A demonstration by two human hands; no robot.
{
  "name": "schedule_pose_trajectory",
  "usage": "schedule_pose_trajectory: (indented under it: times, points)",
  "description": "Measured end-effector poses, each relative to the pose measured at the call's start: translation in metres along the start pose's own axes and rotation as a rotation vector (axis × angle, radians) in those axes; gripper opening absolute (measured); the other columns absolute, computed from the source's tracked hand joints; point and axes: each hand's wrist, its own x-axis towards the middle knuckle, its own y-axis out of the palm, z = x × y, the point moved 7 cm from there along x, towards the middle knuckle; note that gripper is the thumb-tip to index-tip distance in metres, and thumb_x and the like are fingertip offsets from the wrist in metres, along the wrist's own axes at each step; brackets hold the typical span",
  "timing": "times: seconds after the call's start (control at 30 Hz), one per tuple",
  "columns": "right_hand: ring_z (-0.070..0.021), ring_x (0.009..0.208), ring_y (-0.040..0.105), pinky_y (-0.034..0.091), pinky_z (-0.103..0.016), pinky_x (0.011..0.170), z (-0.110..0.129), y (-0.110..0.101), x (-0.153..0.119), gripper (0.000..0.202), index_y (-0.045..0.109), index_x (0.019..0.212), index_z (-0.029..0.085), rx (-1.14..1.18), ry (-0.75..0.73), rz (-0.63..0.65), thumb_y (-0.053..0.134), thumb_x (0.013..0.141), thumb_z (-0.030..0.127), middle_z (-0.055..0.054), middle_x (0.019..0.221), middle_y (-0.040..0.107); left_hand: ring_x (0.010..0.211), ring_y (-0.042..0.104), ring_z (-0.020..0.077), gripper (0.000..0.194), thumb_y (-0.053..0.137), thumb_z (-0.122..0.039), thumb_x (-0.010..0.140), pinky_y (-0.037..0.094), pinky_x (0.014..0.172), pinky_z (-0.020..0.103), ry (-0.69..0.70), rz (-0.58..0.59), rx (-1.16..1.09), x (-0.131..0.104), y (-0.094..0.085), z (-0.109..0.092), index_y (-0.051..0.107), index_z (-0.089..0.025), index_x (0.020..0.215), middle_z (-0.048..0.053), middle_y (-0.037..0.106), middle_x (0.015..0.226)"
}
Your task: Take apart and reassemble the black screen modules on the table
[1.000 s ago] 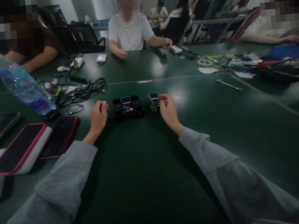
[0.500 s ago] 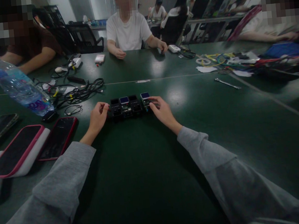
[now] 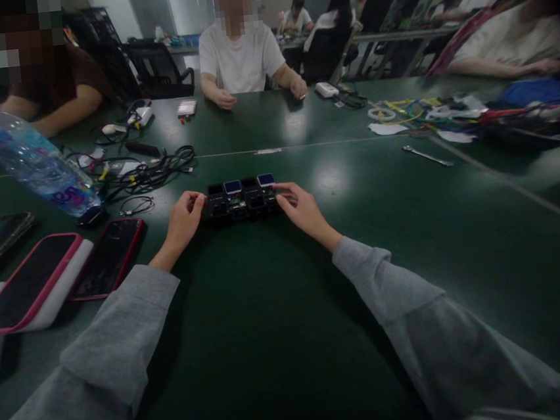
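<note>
A row of small electronic modules stands side by side on the green table in front of me. My left hand (image 3: 185, 218) is closed, thumb and fingers at the left edge of the black module (image 3: 216, 201) at that end. Beside it are a green circuit board with a small screen (image 3: 235, 198) and another black module (image 3: 253, 195). At the right end, my right hand (image 3: 302, 209) pinches the edge of a second circuit board with a small screen (image 3: 266, 181), which stands against the black module. Its lower part is partly hidden by my fingers.
To the left are a leaning water bottle (image 3: 37, 161), black cables (image 3: 157, 172) and several phones, one a red-edged phone (image 3: 109, 258). A wrench (image 3: 427, 156) and a cable pile (image 3: 449, 114) lie to the right. A person in white (image 3: 240, 55) sits opposite.
My right hand has moved slightly left with the right-hand circuit board, closing the gap to the black module. My left hand has stayed in place.
</note>
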Motion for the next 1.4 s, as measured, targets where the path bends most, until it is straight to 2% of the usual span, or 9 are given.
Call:
schedule_pose_trajectory:
  times: [0.47,0.7,1.0,1.27,1.4]
  points:
    - [-0.0226,0.103,0.066,0.056,-0.044,0.092,0.001,-0.001,-0.001,0.024,0.059,0.116,0.022,0.02,-0.031,-0.008,0.056,0.093,0.027,-0.007,0.118,0.065,0.065,0.062,0.0121,0.024,0.058,-0.04,0.09,0.049,0.061,0.025,-0.003,0.013,-0.029,-0.003,-0.002,-0.01,0.062,-0.017,0.094,0.006,0.069,0.092]
    - [-0.0229,0.101,0.067,0.057,-0.043,0.089,-0.001,-0.003,0.0,0.022,0.06,0.113,0.023,0.004,-0.029,-0.04,0.055,0.092,0.028,-0.007,0.115,0.066,0.068,0.063,0.013,0.026,0.06,-0.041,0.088,0.05,0.062,0.025,0.013,0.011,-0.047,-0.002,-0.001,-0.006,0.063,-0.017,0.097,0.006,0.069,0.093]
    - [-0.0193,0.089,0.068,0.056,-0.036,0.076,-0.004,-0.008,-0.001,0.018,0.061,0.107,0.022,0.005,-0.053,-0.113,0.052,0.092,0.024,-0.006,0.107,0.067,0.074,0.065,0.0141,0.027,0.062,-0.041,0.088,0.051,0.063,0.025,0.022,0.01,-0.032,-0.002,0.0,-0.006,0.064,-0.017,0.1,0.007,0.069,0.096]
    - [-0.0187,0.088,0.067,0.056,-0.036,0.076,-0.006,-0.008,0.0,0.018,0.059,0.106,0.022,-0.022,-0.021,-0.113,0.05,0.092,0.025,-0.005,0.109,0.067,0.079,0.067,0.0156,0.028,0.063,-0.04,0.087,0.053,0.066,0.026,0.031,0.03,-0.059,-0.001,0.002,-0.003,0.063,-0.017,0.101,0.008,0.069,0.1]
    - [-0.0173,0.081,0.067,0.055,-0.034,0.07,-0.004,-0.008,0.0,0.018,0.06,0.106,0.022,-0.022,-0.033,-0.115,0.05,0.091,0.026,-0.005,0.106,0.066,0.079,0.067,0.0161,0.027,0.063,-0.041,0.086,0.054,0.066,0.027,0.017,0.042,-0.082,0.0,0.004,0.001,0.063,-0.017,0.099,0.008,0.069,0.098]
